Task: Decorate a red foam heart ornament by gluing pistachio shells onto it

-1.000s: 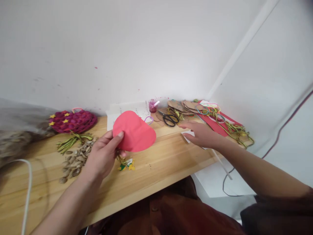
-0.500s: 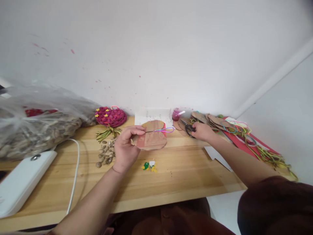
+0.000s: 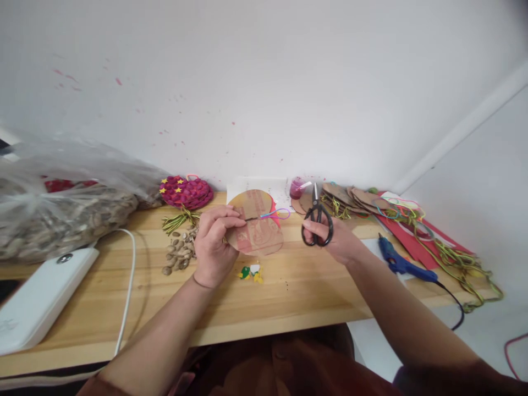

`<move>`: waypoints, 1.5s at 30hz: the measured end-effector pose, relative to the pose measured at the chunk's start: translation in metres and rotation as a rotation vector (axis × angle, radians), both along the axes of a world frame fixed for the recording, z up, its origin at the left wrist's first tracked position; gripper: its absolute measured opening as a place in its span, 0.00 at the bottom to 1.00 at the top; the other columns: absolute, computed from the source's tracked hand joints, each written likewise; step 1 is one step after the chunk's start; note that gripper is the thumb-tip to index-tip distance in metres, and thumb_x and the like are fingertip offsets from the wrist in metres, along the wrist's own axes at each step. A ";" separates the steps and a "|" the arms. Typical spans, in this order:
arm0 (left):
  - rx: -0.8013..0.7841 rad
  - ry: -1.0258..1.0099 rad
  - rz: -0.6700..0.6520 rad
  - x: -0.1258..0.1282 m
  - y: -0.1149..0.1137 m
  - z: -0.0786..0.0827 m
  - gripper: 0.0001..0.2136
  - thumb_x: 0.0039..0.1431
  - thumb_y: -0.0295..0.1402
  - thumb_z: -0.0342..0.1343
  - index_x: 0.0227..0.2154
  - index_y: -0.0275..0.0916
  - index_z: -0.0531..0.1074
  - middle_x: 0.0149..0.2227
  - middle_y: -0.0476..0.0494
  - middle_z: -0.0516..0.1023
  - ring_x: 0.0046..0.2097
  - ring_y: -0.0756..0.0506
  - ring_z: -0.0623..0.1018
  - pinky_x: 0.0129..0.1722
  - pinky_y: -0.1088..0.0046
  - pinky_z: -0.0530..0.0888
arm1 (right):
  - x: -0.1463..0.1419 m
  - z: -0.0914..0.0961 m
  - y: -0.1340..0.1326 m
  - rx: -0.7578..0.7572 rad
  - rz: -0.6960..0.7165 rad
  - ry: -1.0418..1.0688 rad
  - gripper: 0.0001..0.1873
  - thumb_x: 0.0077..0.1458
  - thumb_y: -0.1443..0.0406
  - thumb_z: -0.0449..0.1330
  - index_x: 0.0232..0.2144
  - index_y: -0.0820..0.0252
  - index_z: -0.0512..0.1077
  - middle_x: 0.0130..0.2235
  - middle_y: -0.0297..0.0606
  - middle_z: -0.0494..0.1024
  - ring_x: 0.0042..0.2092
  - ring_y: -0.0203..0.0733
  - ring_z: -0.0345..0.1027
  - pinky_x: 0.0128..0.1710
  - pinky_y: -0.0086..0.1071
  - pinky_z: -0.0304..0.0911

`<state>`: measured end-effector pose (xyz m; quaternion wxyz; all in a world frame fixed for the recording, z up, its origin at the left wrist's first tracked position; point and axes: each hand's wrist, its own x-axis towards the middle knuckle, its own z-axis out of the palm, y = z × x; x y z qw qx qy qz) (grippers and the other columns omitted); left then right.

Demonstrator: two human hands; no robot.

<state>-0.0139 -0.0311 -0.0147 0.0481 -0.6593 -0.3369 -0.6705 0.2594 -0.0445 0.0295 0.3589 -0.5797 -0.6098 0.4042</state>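
Pinched in my left hand (image 3: 216, 242) is a round cardboard disc (image 3: 259, 236) with faint reddish print, held above the table. A looped blue-and-purple cord (image 3: 275, 213) with a dark end lies across the disc, and my left fingers press on that dark end. My right hand (image 3: 336, 236) grips black-handled scissors (image 3: 317, 217), blades together and pointing up, just right of the disc. Below the disc lie small green, yellow and white scraps (image 3: 251, 272). A heap of pistachio-like shells (image 3: 179, 253) sits left of my left hand.
At left are a clear bag of shells (image 3: 82, 223), a white power bank (image 3: 45, 302) and its white cable (image 3: 131, 275). A magenta star-dotted piece (image 3: 185, 192) stands behind. At right are stacked cardboard discs (image 3: 350, 199), a blue glue gun (image 3: 402, 264), red sheets (image 3: 412, 242) and cords (image 3: 454, 264).
My right hand has lifted the scissors off the cardboard pieces and brought them nearer the disc, blades now upward. The disc has tilted more towards me. The glue gun has come into sight.
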 end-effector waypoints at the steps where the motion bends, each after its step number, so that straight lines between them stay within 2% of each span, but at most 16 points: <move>1: 0.005 0.012 -0.007 0.000 0.000 -0.001 0.04 0.60 0.27 0.63 0.35 0.44 0.77 0.39 0.44 0.79 0.46 0.43 0.80 0.51 0.60 0.79 | -0.012 -0.001 -0.005 0.005 0.023 0.081 0.27 0.51 0.40 0.64 0.27 0.57 0.68 0.29 0.37 0.77 0.28 0.37 0.69 0.23 0.30 0.58; 2: 0.008 0.023 -0.015 0.000 0.000 -0.001 0.05 0.60 0.26 0.63 0.35 0.44 0.77 0.40 0.44 0.79 0.46 0.43 0.80 0.52 0.60 0.79 | -0.022 -0.002 -0.008 0.007 0.056 0.246 0.25 0.50 0.42 0.67 0.30 0.57 0.70 0.31 0.38 0.79 0.29 0.38 0.71 0.24 0.30 0.59; 4: 0.017 0.055 -0.035 0.000 -0.001 -0.001 0.07 0.59 0.24 0.62 0.36 0.44 0.77 0.40 0.45 0.79 0.46 0.43 0.80 0.52 0.60 0.78 | -0.041 -0.005 -0.013 -0.014 0.110 0.408 0.23 0.49 0.46 0.71 0.31 0.57 0.71 0.30 0.37 0.79 0.29 0.38 0.71 0.24 0.30 0.59; 8: -0.022 0.151 -0.054 0.002 -0.004 -0.001 0.13 0.58 0.20 0.58 0.42 0.43 0.76 0.44 0.42 0.77 0.50 0.43 0.78 0.55 0.59 0.76 | -0.061 -0.014 -0.012 -0.010 0.035 0.491 0.22 0.44 0.52 0.75 0.29 0.55 0.69 0.22 0.26 0.69 0.21 0.32 0.57 0.19 0.29 0.50; 11: -0.204 0.034 -0.067 0.001 -0.001 -0.005 0.20 0.58 0.20 0.54 0.52 0.42 0.74 0.54 0.37 0.74 0.59 0.41 0.74 0.58 0.58 0.74 | -0.061 -0.019 -0.005 0.090 -0.053 0.497 0.21 0.43 0.55 0.75 0.30 0.54 0.67 0.23 0.24 0.66 0.22 0.32 0.57 0.22 0.30 0.53; 13: -0.410 -0.222 -0.194 -0.001 0.003 -0.008 0.22 0.60 0.25 0.55 0.57 0.43 0.71 0.56 0.36 0.74 0.58 0.42 0.75 0.52 0.63 0.77 | -0.059 -0.023 -0.002 0.156 -0.083 0.477 0.20 0.44 0.56 0.74 0.30 0.53 0.67 0.24 0.25 0.66 0.23 0.33 0.57 0.23 0.30 0.55; 16: -0.777 -0.651 -0.532 -0.002 0.006 -0.010 0.20 0.65 0.38 0.56 0.58 0.42 0.70 0.44 0.41 0.79 0.43 0.46 0.80 0.40 0.70 0.79 | -0.056 -0.029 -0.001 0.197 -0.098 0.435 0.19 0.46 0.55 0.73 0.30 0.52 0.67 0.24 0.25 0.65 0.24 0.34 0.58 0.24 0.32 0.57; 18: -0.954 -0.768 -0.702 0.001 0.004 -0.008 0.19 0.62 0.43 0.61 0.53 0.41 0.74 0.38 0.45 0.79 0.36 0.48 0.79 0.36 0.72 0.79 | -0.057 -0.033 -0.001 0.192 -0.110 0.420 0.18 0.46 0.55 0.73 0.30 0.52 0.68 0.25 0.26 0.66 0.24 0.35 0.59 0.25 0.32 0.58; 20: -1.054 -0.720 -0.768 0.006 0.000 -0.006 0.18 0.55 0.41 0.69 0.46 0.40 0.77 0.38 0.45 0.81 0.34 0.48 0.79 0.34 0.73 0.79 | -0.058 -0.035 -0.002 0.165 -0.110 0.431 0.18 0.45 0.55 0.74 0.30 0.51 0.69 0.25 0.27 0.68 0.25 0.35 0.62 0.25 0.32 0.60; 23: -1.061 -0.687 -0.732 0.008 -0.004 0.000 0.17 0.50 0.36 0.74 0.42 0.39 0.78 0.40 0.44 0.83 0.34 0.49 0.79 0.31 0.77 0.77 | -0.058 -0.034 -0.004 0.069 -0.072 0.500 0.21 0.45 0.51 0.74 0.31 0.52 0.68 0.26 0.28 0.72 0.25 0.37 0.67 0.25 0.33 0.62; 26: -0.972 -0.842 -0.678 0.003 0.000 0.005 0.17 0.51 0.35 0.72 0.43 0.41 0.78 0.43 0.46 0.83 0.36 0.50 0.80 0.34 0.76 0.78 | -0.054 -0.033 -0.006 -0.046 -0.032 0.524 0.24 0.47 0.47 0.72 0.30 0.53 0.65 0.22 0.26 0.70 0.20 0.37 0.66 0.21 0.32 0.58; 29: -0.940 -0.976 -0.651 -0.005 0.006 0.009 0.17 0.49 0.32 0.73 0.42 0.41 0.77 0.40 0.48 0.83 0.34 0.52 0.79 0.32 0.79 0.77 | -0.049 -0.034 -0.007 -0.078 0.074 0.405 0.24 0.49 0.46 0.70 0.28 0.54 0.66 0.20 0.27 0.68 0.19 0.35 0.62 0.21 0.31 0.55; 33: -0.974 -1.086 -0.667 -0.010 0.010 0.010 0.18 0.46 0.28 0.72 0.42 0.40 0.77 0.39 0.49 0.82 0.35 0.52 0.80 0.32 0.80 0.78 | -0.045 -0.041 -0.008 -0.092 0.216 0.251 0.23 0.51 0.45 0.68 0.29 0.55 0.66 0.24 0.27 0.67 0.23 0.35 0.61 0.23 0.31 0.55; 38: -0.986 -1.062 -0.656 -0.010 0.008 0.012 0.20 0.49 0.27 0.70 0.46 0.41 0.76 0.41 0.49 0.83 0.34 0.51 0.80 0.29 0.77 0.80 | -0.046 -0.047 -0.010 -0.181 0.286 0.223 0.23 0.55 0.46 0.65 0.30 0.55 0.63 0.25 0.26 0.63 0.26 0.34 0.58 0.26 0.31 0.57; 45: -1.007 -0.984 -0.678 -0.008 0.005 0.011 0.17 0.50 0.28 0.68 0.44 0.41 0.76 0.40 0.49 0.81 0.34 0.50 0.79 0.29 0.76 0.80 | -0.050 -0.050 -0.012 -0.192 0.294 0.240 0.23 0.55 0.46 0.66 0.29 0.55 0.63 0.25 0.26 0.62 0.26 0.33 0.57 0.26 0.30 0.56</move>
